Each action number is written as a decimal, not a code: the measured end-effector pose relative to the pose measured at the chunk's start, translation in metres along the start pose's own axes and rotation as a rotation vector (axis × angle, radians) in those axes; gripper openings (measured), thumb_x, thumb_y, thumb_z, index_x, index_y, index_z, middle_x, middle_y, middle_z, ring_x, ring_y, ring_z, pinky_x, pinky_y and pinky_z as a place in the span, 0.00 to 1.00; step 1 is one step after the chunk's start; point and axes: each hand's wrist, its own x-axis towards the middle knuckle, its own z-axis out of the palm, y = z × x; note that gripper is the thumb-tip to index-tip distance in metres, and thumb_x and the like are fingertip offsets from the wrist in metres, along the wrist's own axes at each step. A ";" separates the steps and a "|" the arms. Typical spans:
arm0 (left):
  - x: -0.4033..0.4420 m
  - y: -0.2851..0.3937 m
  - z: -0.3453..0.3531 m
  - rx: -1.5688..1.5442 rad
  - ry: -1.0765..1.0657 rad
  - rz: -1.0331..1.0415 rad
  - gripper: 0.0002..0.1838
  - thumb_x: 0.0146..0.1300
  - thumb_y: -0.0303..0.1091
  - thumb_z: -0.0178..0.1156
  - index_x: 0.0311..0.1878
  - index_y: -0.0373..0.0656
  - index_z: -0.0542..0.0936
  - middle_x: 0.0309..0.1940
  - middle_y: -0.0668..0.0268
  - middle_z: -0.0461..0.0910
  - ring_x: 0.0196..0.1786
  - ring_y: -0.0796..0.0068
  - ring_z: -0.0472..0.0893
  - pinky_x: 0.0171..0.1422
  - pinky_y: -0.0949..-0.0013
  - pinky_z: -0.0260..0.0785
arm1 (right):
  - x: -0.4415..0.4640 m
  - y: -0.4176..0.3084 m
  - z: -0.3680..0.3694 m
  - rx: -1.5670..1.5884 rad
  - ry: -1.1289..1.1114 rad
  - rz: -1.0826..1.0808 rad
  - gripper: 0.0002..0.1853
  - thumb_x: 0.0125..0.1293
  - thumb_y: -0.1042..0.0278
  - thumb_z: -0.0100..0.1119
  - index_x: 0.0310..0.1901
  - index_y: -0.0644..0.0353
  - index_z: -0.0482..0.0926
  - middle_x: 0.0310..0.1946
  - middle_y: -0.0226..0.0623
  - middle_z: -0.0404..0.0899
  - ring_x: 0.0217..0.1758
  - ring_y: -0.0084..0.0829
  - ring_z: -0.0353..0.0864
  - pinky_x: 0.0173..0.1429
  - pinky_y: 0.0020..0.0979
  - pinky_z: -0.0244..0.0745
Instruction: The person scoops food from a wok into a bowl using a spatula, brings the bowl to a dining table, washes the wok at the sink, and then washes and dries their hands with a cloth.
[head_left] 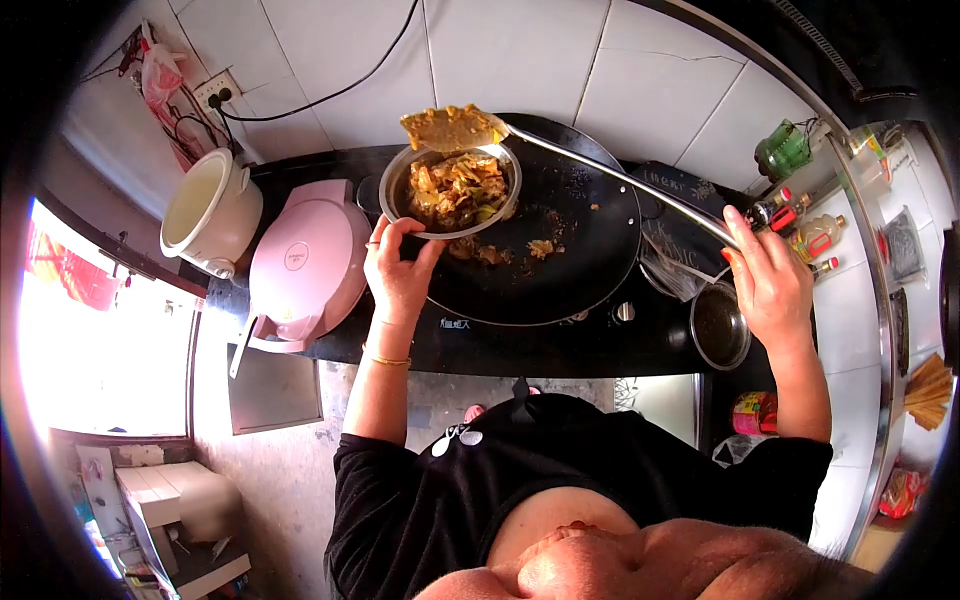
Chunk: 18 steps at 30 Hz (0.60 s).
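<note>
My left hand (400,268) grips the near rim of a metal bowl (513,205), which it holds over the left side of a black wok (580,285). Cooked food (462,190) in brown sauce fills the bowl. My right hand (765,270) is closed round the far end of a long-handled metal spatula (620,175). Its blade, coated with sauce and bits of food, is above the bowl's far rim. Some food scraps (541,248) lie in the wok, which is otherwise mostly bare and smeared.
Left of the wok are a pink electric griddle (300,260) and a white rice cooker (205,205). A metal bowl of dark liquid (720,325) stands near the right front edge. Several sauce bottles (800,215) are at the right. A black cable (330,95) hangs along the tiled wall.
</note>
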 end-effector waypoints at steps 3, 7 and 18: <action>0.000 0.005 -0.006 0.085 -0.013 0.025 0.14 0.42 0.19 0.67 0.33 0.37 0.74 0.37 0.63 0.75 0.39 0.73 0.77 0.47 0.74 0.70 | -0.001 -0.001 0.007 0.176 -0.079 0.083 0.24 0.57 0.68 0.60 0.57 0.47 0.72 0.22 0.35 0.67 0.23 0.38 0.71 0.29 0.37 0.68; -0.009 -0.007 -0.011 0.051 0.038 -0.008 0.15 0.39 0.24 0.69 0.32 0.41 0.75 0.36 0.60 0.77 0.40 0.60 0.77 0.46 0.68 0.69 | 0.006 0.014 0.017 0.507 -0.195 0.288 0.17 0.60 0.70 0.57 0.53 0.56 0.75 0.29 0.43 0.79 0.28 0.32 0.79 0.31 0.30 0.71; -0.041 -0.017 -0.074 0.130 0.095 -0.166 0.15 0.40 0.22 0.70 0.33 0.41 0.76 0.39 0.61 0.77 0.42 0.62 0.76 0.49 0.65 0.68 | 0.065 0.075 0.084 0.431 -1.224 0.624 0.09 0.61 0.61 0.51 0.35 0.56 0.77 0.14 0.35 0.69 0.10 0.24 0.64 0.14 0.29 0.59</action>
